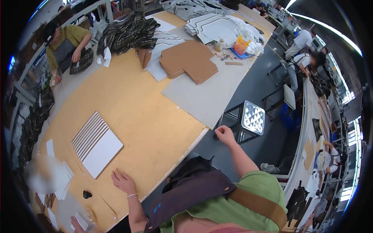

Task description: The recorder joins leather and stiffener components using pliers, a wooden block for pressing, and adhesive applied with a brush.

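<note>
A flat white panel (pixel 105 153) with rounded corners and brown-and-white stripes over its upper left part lies on the tan tabletop (pixel 155 128). Just beyond its lower corner, my left hand (pixel 123 181) rests on the table, fingers stretched out, holding nothing. A ring and a bracelet show on that hand and wrist. My right hand (pixel 225 136) is held up past the table's right edge, near a stool with a shiny patterned seat (pixel 253 118). Its fingers are curled together; whether anything small sits in them is hidden.
Stacked brown cardboard pieces (pixel 188 60), white cut sheets (pixel 213 29) and dark plaid cloth (pixel 130 31) cover the far table. A blue tray (pixel 241 53) stands by the far right edge. Across the table sits a co-worker (pixel 68 46); another person's hand (pixel 77 224) shows lower left.
</note>
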Demonstrator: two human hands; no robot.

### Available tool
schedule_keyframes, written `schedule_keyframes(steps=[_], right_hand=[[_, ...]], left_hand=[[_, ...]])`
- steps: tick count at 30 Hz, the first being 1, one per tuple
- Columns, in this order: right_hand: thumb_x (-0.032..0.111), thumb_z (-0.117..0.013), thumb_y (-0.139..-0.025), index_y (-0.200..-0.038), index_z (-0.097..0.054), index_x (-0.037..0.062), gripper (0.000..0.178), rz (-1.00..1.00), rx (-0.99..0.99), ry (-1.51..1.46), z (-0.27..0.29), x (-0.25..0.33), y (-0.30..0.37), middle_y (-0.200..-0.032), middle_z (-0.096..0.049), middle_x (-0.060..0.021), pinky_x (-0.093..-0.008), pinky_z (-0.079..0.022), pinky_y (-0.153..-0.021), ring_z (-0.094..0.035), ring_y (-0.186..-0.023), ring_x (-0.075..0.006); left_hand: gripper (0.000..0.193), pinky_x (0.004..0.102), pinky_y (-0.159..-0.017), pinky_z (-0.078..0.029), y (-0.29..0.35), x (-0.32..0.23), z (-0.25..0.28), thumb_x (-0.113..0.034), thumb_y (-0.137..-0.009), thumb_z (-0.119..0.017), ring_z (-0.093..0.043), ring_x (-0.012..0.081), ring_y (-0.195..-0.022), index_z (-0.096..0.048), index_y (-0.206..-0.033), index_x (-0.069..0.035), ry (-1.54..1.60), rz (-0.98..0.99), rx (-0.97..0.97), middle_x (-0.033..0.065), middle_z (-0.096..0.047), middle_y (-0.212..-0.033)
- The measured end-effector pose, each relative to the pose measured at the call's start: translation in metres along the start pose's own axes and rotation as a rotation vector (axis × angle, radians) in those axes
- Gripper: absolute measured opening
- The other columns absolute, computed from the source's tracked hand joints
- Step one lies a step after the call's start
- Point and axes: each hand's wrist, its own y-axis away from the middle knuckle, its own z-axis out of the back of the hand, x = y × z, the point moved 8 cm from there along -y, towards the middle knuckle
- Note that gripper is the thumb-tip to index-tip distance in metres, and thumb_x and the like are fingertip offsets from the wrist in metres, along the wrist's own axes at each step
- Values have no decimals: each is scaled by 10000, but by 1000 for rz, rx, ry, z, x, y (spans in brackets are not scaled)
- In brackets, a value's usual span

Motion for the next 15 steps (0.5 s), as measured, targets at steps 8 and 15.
schedule_keyframes(steps=[8, 15], right_hand=[[195, -637, -796, -818, -622, 24, 173, 110, -319, 3, 183, 34, -167, -680, -615, -40, -276, -468, -603, -579, -605, -134], [267, -645, -796, -877, -628, 15, 265, 165, -462, 153, 322, 26, -458, -724, -635, -58, -283, -479, -607, -601, -629, -151]], left_hand=[[432, 480, -981, -263, -31, -241, -40, -138, -830, -568, -335, 308, -1243, -476, -1251, -107, 397, -306, -21, 134, -380, -1329], [308, 435, -935, -305, -39, -527, -107, -103, -804, -590, -414, 294, -1138, -576, -1111, -105, 582, -503, 179, 118, -461, -1244]])
